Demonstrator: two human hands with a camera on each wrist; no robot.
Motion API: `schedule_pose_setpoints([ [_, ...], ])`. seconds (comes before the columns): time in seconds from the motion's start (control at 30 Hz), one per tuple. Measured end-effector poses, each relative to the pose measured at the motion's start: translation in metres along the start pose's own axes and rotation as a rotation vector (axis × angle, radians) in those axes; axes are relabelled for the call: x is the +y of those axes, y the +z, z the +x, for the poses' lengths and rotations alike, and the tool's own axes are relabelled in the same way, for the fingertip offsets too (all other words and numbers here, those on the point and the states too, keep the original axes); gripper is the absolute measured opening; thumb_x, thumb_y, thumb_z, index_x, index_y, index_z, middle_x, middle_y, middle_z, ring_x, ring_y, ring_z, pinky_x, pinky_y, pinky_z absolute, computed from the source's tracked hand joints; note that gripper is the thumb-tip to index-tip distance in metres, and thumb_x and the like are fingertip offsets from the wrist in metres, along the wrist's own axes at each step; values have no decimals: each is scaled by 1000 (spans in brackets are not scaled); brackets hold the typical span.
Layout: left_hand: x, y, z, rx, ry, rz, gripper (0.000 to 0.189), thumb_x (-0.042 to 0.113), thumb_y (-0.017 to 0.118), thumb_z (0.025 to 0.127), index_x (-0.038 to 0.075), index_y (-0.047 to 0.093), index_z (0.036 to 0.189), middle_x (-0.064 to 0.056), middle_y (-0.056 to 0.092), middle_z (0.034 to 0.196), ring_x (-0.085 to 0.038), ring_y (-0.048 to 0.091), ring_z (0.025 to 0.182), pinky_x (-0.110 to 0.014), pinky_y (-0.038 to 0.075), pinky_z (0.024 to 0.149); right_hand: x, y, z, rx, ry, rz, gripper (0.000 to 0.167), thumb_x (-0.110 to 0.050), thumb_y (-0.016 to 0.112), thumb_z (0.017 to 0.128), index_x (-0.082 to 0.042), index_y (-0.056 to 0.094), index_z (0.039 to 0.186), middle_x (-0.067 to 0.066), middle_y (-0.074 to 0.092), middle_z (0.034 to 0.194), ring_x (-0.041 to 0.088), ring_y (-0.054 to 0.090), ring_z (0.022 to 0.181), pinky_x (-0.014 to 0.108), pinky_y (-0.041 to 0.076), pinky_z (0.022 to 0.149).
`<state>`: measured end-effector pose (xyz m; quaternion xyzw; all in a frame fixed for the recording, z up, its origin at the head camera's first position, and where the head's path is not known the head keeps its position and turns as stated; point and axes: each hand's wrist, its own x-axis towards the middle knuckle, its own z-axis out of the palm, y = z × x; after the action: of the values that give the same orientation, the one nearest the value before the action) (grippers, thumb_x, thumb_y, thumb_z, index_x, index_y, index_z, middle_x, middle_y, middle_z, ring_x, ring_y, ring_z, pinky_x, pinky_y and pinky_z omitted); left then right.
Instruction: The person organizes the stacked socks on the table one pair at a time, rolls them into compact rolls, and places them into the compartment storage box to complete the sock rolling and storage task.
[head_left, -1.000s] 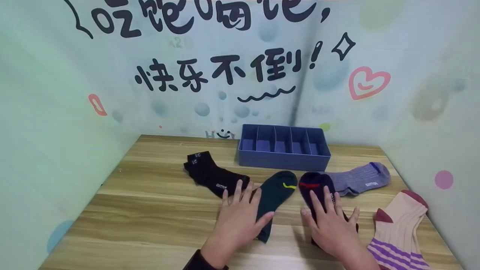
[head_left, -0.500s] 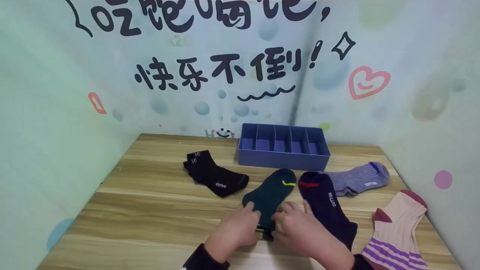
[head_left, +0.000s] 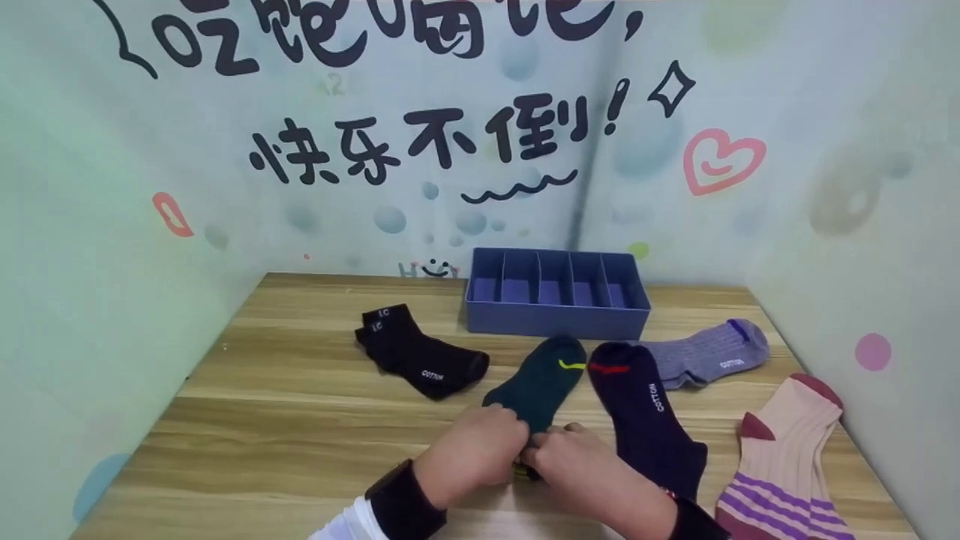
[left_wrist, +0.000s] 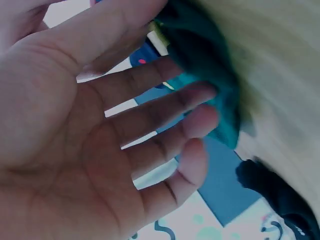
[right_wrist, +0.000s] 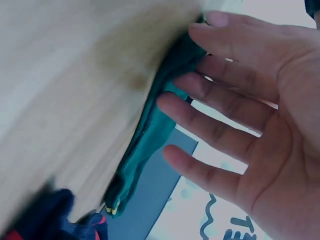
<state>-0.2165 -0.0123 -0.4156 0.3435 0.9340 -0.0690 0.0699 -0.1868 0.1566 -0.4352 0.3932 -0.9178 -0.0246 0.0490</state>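
A pair of dark green socks [head_left: 544,379] with a yellow toe line lies on the table, toes pointing away. At its cuff end my left hand [head_left: 480,446] pinches the left side between thumb and fingers. My right hand [head_left: 589,465] pinches the cuff from the right, the two hands nearly meeting. In the left wrist view the green fabric [left_wrist: 207,55] lies at the fingertips. The right wrist view shows the socks' length [right_wrist: 157,120] running off from the fingers, two toe ends stacked. The cuff is mostly hidden by the hands.
Navy socks [head_left: 649,420] with a red line lie right beside the right hand. Black socks [head_left: 420,352] are at left, grey socks [head_left: 701,356] and cream striped socks [head_left: 787,442] at right. A blue divided box [head_left: 555,319] stands at the back by the wall.
Both hands were spread flat, the left by the green and black socks, the right on the navy ones. They came together at the green cuff and are now closer to each other.
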Motion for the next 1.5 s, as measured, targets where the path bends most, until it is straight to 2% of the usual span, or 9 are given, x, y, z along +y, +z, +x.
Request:
schedule_pose_setpoints([
  [0.13,1,-6,3,3,36,-23,11,19,82,86,15,77,95,-3,75,96,-19,68,84,-35,59,75,5,0,-2,56,-32,52,12,-6,79,87,-17,77,92,-1,75,85,14,67,70,27,42,54],
  [0.3,3,-7,1,23,57,-67,6,14,80,87,14,74,85,-3,71,88,-15,59,70,-33,54,65,18,-4,-2,34,-38,263,20,1,77,87,-14,77,100,1,77,102,11,69,90,30,58,74],
  [0.43,4,-2,-1,106,93,-68,10,9,78,86,16,72,81,-1,70,82,-14,58,66,-31,52,61,25,-1,0,71,-15,409,20,6,76,84,-13,75,90,-1,72,94,9,58,86,26,51,76],
  [0.57,6,4,0,231,135,-20,16,7,76,88,18,69,79,1,71,80,-14,61,65,-30,52,59,24,3,0,128,29,448,19,6,77,81,-12,74,81,-1,67,85,9,51,81,24,44,72],
  [0.73,5,8,3,313,137,26,19,7,74,89,20,70,76,1,70,77,-15,61,63,-30,50,56,19,6,1,180,91,389,15,4,77,83,-12,78,82,1,72,83,6,60,76,24,48,63],
  [0.93,1,13,7,261,130,48,11,11,72,94,16,78,87,-3,75,88,-21,71,74,-35,58,66,3,5,1,131,175,148,8,3,74,88,-5,75,88,7,64,77,24,67,61,31,49,48],
  [1.17,-5,17,10,236,125,35,4,19,79,90,16,78,88,-2,76,90,-21,72,78,-35,60,69,-5,10,3,140,65,-203,5,-12,81,85,-9,78,82,4,67,76,20,58,64,34,46,56],
  [1.37,-6,12,9,186,122,39,9,25,80,90,16,79,90,-2,76,92,-19,73,81,-34,60,73,-3,11,5,123,18,-240,5,-14,79,88,-10,79,84,5,69,79,20,54,69,33,45,61],
  [1.5,-5,6,8,114,148,-31,9,21,79,89,14,76,85,-2,73,86,-16,67,72,-32,56,67,3,12,1,104,18,-186,7,-11,78,87,-12,77,81,3,67,77,19,54,69,32,42,60],
])
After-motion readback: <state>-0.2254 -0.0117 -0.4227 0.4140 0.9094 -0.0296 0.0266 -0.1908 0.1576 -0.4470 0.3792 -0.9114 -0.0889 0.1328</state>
